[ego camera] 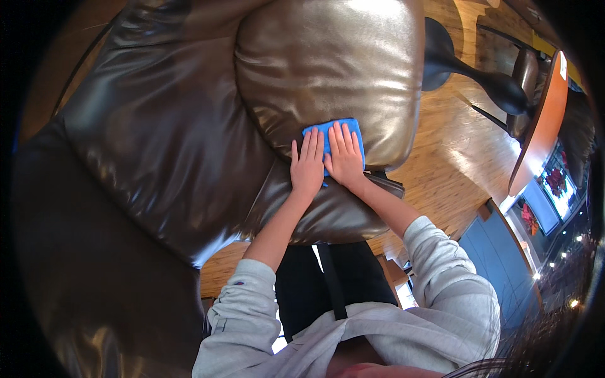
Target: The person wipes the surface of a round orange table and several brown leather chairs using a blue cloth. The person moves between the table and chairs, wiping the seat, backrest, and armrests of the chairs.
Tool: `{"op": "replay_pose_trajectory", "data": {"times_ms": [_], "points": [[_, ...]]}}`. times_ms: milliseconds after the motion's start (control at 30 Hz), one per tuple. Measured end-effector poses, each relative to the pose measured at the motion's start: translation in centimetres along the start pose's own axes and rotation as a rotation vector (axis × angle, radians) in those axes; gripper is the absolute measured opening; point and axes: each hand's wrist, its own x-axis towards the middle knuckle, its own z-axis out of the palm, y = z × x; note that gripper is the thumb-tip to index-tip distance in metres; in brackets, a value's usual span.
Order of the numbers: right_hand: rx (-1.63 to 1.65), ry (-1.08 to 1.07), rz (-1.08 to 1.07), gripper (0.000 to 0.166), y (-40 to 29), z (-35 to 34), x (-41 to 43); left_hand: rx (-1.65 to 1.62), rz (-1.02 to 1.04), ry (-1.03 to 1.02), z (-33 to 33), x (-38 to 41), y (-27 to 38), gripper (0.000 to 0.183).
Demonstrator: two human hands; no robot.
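A folded blue cloth (357,137) lies on the brown leather seat cushion (326,66), close to its near edge. My left hand (308,163) rests flat, its fingers over the cloth's left side. Beside it, my right hand (345,158) presses palm-down on the cloth with fingers stretched out. Neither hand's fingers curl around it. The cloth's middle is partly hidden beneath both hands. Below the cushion, the leather front (340,212) of the seat bulges toward me.
A large brown leather backrest (165,132) curves along the left. To the right, a tilted-looking wooden round table (541,127) stands on a black pedestal (496,87) above the wood floor (439,146). Farther right are a grey-blue panel (491,255) and small lights.
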Motion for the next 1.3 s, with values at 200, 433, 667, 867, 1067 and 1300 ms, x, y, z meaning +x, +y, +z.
{"op": "replay_pose_trajectory", "data": {"times_ms": [200,433,667,867,1067,1300], "points": [[-0.029,0.106,-0.110,0.078,2.6,-1.3,6.7,0.022,-0.002,0.102,-2.1,6.0,-1.0,0.063],[-0.137,0.516,-0.218,0.075,5.4,-7.8,25.4,0.127,0.100,0.423,-9.8,23.3,-6.1,0.067],[-0.027,0.599,-0.240,0.081,7.4,-11.2,29.4,0.169,0.148,0.502,-13.4,28.1,-5.1,0.063],[-0.062,0.358,-0.029,0.075,6.2,-4.4,15.4,0.064,0.086,0.297,-3.3,17.6,-0.8,0.063],[-0.020,0.022,0.121,0.078,5.6,-1.6,-1.8,-0.164,0.107,-0.003,1.5,2.8,5.3,0.063],[-0.052,0.184,-0.006,0.077,7.6,-3.6,7.7,-0.145,0.122,0.216,0.4,11.0,3.2,0.060]]}}
